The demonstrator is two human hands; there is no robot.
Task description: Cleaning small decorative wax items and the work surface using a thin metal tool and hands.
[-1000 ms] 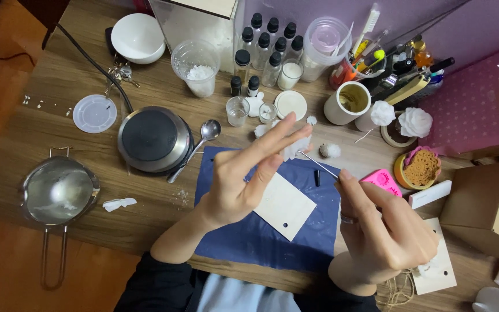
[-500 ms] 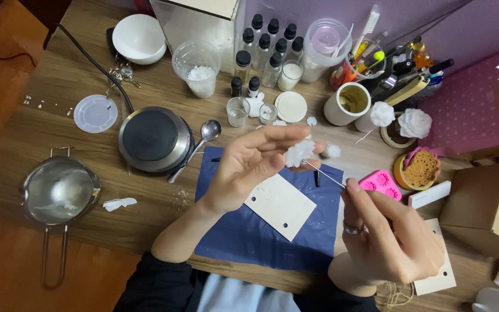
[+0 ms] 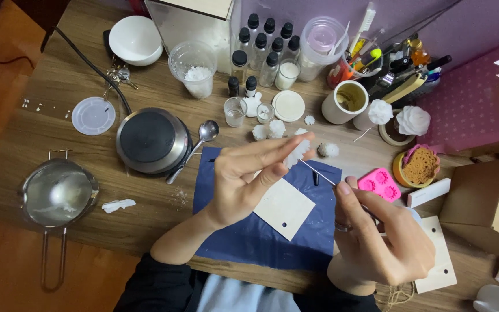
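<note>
Pot [image 3: 58, 192]: standing at the table's left edge, handle toward the person. Hotplate [image 3: 152, 141]: sitting beside it, spoon [image 3: 203, 136] leaning against its rim.

Left hand [image 3: 244, 179]: hovering over the blue mat [image 3: 249, 240], fingers stretched, thumb and fingertips pinching a small white wax flower [image 3: 297, 151].

Card [image 3: 285, 208]: lying on the mat below that hand.

Right hand [image 3: 379, 240]: closing narrowly on a thin stick [image 3: 319, 173], its tip touching the flower.

Step, as judged: working the stick into the flower; a steady, centred push seems called for.

Pink mould [image 3: 378, 183]: lying just right.
</note>
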